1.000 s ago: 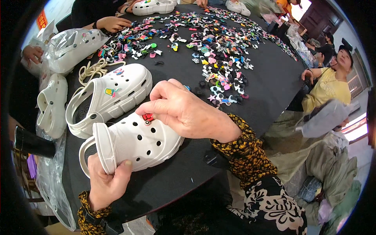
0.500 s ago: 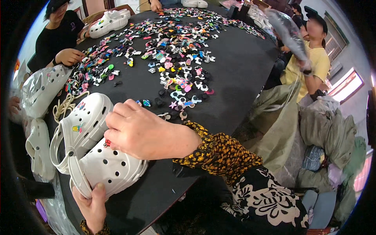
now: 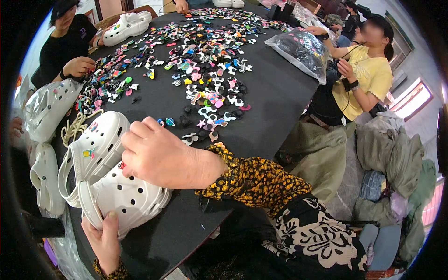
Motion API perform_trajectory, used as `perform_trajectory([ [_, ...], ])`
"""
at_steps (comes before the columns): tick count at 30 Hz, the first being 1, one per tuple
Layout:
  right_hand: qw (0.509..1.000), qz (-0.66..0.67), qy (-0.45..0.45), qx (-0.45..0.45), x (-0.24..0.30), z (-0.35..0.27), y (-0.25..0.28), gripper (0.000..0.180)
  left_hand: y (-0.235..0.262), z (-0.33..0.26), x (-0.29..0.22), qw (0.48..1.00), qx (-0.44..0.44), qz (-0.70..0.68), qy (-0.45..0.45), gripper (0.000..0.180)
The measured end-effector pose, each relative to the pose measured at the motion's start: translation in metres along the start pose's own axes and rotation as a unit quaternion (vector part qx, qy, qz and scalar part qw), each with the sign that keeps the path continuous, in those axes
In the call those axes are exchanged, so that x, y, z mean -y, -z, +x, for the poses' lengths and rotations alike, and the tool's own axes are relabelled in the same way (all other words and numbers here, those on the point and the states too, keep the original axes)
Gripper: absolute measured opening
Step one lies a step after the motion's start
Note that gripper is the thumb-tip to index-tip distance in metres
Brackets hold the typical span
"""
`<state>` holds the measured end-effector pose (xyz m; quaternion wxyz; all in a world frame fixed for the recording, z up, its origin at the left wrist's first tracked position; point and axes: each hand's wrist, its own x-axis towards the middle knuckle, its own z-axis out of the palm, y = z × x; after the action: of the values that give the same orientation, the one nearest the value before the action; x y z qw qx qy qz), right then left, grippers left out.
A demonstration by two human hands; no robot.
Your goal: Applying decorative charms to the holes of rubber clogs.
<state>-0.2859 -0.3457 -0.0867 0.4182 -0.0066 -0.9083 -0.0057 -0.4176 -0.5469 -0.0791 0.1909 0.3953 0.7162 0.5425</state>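
Note:
A white clog [image 3: 133, 198] with round holes lies at the near left of the table, held by my left hand [image 3: 106, 240] at its strap end, thumb on the upper. My right hand [image 3: 161, 154] is closed in a pinch over the clog's upper. A bit of a small red shoe charm [image 3: 122, 165] shows by its fingertips; most of it is hidden, and whether it sits in a hole I cannot tell. Behind lies a second white clog [image 3: 100, 140] bearing a yellow-green charm [image 3: 88, 153] and a pink-and-blue one [image 3: 94, 126].
Loose charms [image 3: 205, 60] cover much of the black table [image 3: 266, 98]. Bagged clogs [image 3: 51, 109] and a cord bundle [image 3: 73, 128] lie left. A co-worker in yellow [image 3: 368, 79] sits right beside a plastic bag [image 3: 301, 49]; another in black [image 3: 65, 49] handles charms. Sacks [image 3: 387, 144] stand right.
The co-worker at right has lowered the raised plastic bag onto the table's right edge. My hands keep their hold on the clog and charm; the view has shifted slightly.

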Motion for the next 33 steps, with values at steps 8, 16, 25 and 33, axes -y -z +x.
perform_trajectory([
  [8, 0.993, 0.069, -0.067, -0.072, -0.037, 0.013, 0.053, 0.008, 0.008, -0.005, 0.0, 1.0, 0.024, -0.002, 0.016, 0.019],
  [16, 0.988, 0.044, -0.124, 0.081, -0.032, -0.028, 0.083, 0.009, 0.02, -0.008, 0.01, 0.996, 0.037, 0.061, -0.054, 0.014],
  [25, 0.965, 0.042, -0.204, 0.161, -0.026, -0.089, 0.086, 0.013, 0.026, -0.018, 0.005, 0.995, 0.078, 0.043, -0.038, 0.021],
  [33, 0.946, 0.077, -0.228, 0.219, 0.007, -0.099, 0.07, 0.014, 0.035, -0.017, 0.01, 0.997, 0.076, -0.002, -0.033, 0.015],
])
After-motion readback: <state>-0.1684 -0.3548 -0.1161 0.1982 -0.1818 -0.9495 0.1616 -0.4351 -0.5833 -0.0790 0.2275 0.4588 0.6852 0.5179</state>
